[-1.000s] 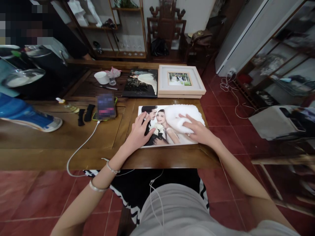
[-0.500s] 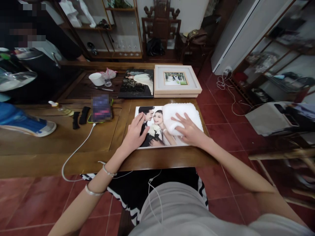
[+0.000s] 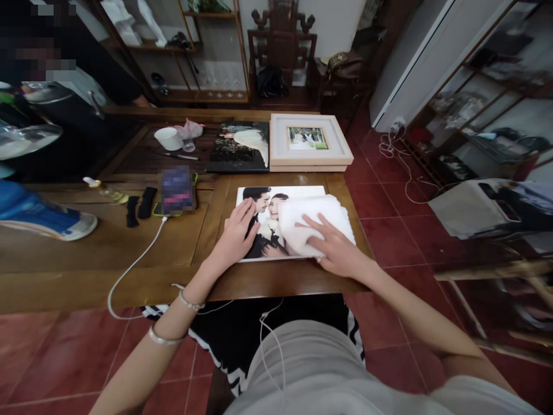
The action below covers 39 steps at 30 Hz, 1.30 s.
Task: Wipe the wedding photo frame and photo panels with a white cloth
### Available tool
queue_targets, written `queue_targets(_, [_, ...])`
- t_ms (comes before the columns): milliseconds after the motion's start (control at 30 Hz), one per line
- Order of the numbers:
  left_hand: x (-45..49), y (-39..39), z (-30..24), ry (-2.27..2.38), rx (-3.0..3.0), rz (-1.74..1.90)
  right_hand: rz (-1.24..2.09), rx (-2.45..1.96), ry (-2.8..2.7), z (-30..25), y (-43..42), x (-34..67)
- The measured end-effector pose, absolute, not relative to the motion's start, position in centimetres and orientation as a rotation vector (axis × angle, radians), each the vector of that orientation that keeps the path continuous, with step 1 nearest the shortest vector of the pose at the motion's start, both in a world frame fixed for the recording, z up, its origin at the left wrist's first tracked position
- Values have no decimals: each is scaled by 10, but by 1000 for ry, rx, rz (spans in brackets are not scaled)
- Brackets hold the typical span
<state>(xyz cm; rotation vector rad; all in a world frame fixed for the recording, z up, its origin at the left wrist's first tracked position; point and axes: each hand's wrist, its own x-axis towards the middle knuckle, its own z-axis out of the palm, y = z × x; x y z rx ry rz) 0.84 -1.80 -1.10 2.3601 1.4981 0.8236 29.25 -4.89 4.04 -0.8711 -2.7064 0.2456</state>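
Resting left hand (image 3: 237, 230) palm-down on left edge of couple's photo print (image 3: 271, 233), with unclenched grip, spreading right hand (image 3: 336, 245) over white cloth (image 3: 302, 207), in splayed, unclasped grip.

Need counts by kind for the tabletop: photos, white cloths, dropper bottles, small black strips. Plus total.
Photos: 3 (the couple photo, the dark photo, the framed photo)
White cloth: 1
Dropper bottle: 1
Small black strips: 2 (the left strip, the right strip)
Total: 7
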Motion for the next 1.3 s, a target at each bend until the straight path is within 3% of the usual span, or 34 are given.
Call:
queue_targets(333, [8,-18,-9,1483,2336,829,70,-1121,-2564,26,56,290])
queue_targets(633, [8,-19,-11,1459,2310,875,20,-1066,-2654,28,2,292])
queue_targets(967, [9,-19,-12,1487,2296,882,351,-809,-2779,53,-113,294])
queue_targets(1300, [5,-21,-5,1456,2368,738,184,-979,-2642,39,-11,302])
